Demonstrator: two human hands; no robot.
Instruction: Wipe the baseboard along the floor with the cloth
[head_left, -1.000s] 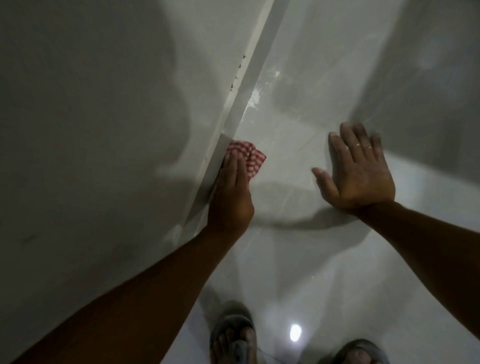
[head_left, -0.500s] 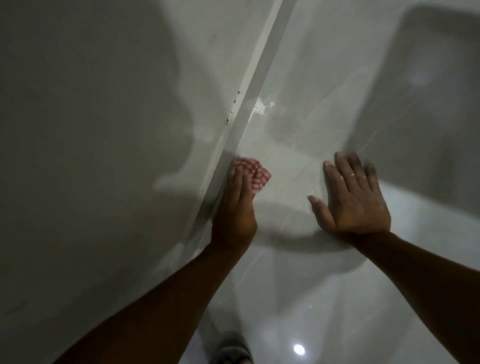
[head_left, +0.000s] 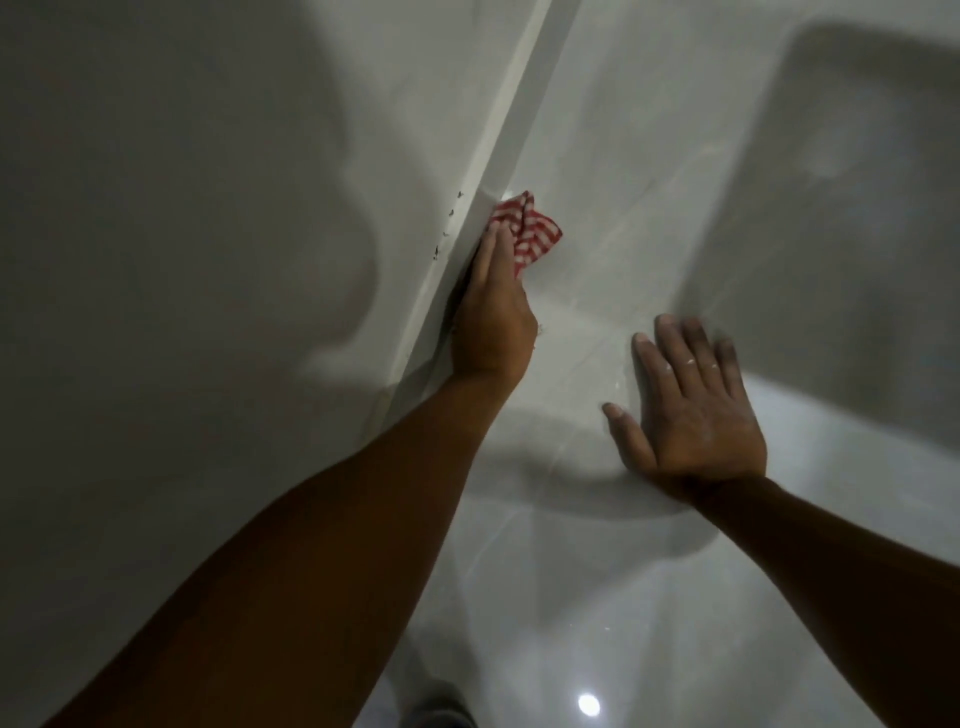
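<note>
Red-checked cloth (head_left: 527, 234) under left hand (head_left: 491, 312) fingertips, pressed to baseboard (head_left: 498, 156) | right hand (head_left: 691, 410) flat, spread

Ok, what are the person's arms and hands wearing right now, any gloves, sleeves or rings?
No gloves and no sleeves: both forearms are bare as far as the picture shows. The right hand has pale glints on two fingers that may be rings, too blurred to be sure, and whitish smudges near the knuckles. The left hand shows no ring or watch on the side in view.
</note>
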